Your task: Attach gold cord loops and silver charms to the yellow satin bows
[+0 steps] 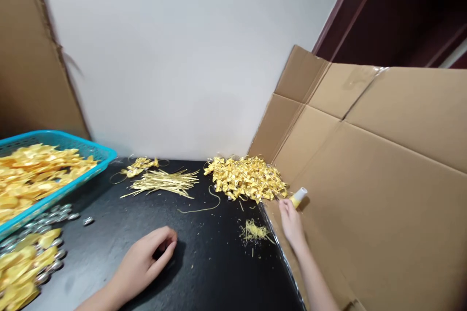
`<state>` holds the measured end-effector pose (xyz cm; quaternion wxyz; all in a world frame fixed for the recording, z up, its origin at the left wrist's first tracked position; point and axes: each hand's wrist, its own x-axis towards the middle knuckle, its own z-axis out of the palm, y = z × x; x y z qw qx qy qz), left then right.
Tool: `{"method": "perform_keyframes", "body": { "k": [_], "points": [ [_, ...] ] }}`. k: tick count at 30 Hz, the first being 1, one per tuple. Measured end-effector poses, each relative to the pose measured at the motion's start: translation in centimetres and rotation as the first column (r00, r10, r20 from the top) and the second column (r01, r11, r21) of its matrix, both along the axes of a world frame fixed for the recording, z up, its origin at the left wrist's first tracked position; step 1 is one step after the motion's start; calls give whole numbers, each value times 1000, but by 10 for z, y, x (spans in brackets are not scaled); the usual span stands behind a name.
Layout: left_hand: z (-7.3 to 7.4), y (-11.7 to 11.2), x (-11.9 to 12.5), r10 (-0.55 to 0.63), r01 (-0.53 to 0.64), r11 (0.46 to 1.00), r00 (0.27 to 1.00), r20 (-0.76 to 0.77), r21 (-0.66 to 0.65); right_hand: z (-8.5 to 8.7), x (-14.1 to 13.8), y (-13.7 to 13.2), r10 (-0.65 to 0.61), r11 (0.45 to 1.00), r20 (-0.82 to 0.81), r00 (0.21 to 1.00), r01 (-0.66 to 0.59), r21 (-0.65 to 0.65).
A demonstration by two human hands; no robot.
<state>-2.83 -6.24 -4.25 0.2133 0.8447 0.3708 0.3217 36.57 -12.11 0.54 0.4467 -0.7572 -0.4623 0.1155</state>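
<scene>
Wall point(175, 58) behind, pale, spanning the width between two cardboard sheets. Right cardboard point(386, 194), creased and slanting, bounds the bench point(204, 277) along its right edge, where a shiny strip runs toward the viewer; the bench's far edge meets the wall. The main room for moving is the speckled black span from left hand to scraps, continuing to the near border; lateral room on the right is narrow, limited by the cardboard. Left cardboard point(29, 48) rises behind the basket point(108, 154), whose blue rim closes off the left side around yellow pieces point(40, 170). Gold heap point(248, 180), at the far right of the bench, next to the cardboard. Left hand point(146, 255), above the near bench, grip narrow, thumb and fingers curled round a dark hollow. Right hand point(291, 221), over the cardboard beyond the bench edge, fingers drawn together; whether its grip encloses the tube cannot be told. Gold strips point(166, 182), a bundle lying crosswise, left of the heap. Scraps point(254, 231), a loose tangle in front of the heap. Tube point(300, 195), beside the right fingertips and near the right cardboard: long axis oblique, white end pointing up and right, yellow end toward the hand. Silver beads point(88, 221), scattered in front of the basket.
</scene>
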Motion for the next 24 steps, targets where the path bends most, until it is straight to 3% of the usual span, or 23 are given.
{"method": "perform_keyframes", "body": {
  "k": [4, 10, 12, 17, 24],
  "points": [
    [4, -1, -1, 82, -82, 997, 996, -36, -12, -25, 29, -56, -102, 982, 282, 954, 143, -126],
    [10, 22, 1, 239, -241, 971, 966, -100, -8, -47, 56, -102, -290, 913, 592, 752, 403, -65],
    [11, 37, 2, 280, -283, 959, 951, -131, -7, -48, 57, -105, -324, 893, 609, 724, 447, -56],
    [9, 65, 3, 202, -210, 977, 966, -158, -34, -50, 61, -100, -383, 883, 524, 761, 467, -32],
    [2, 67, 4, 161, -163, 987, 977, -141, -6, -54, 71, -95, -433, 872, 463, 773, 490, -3]
  ]
}}
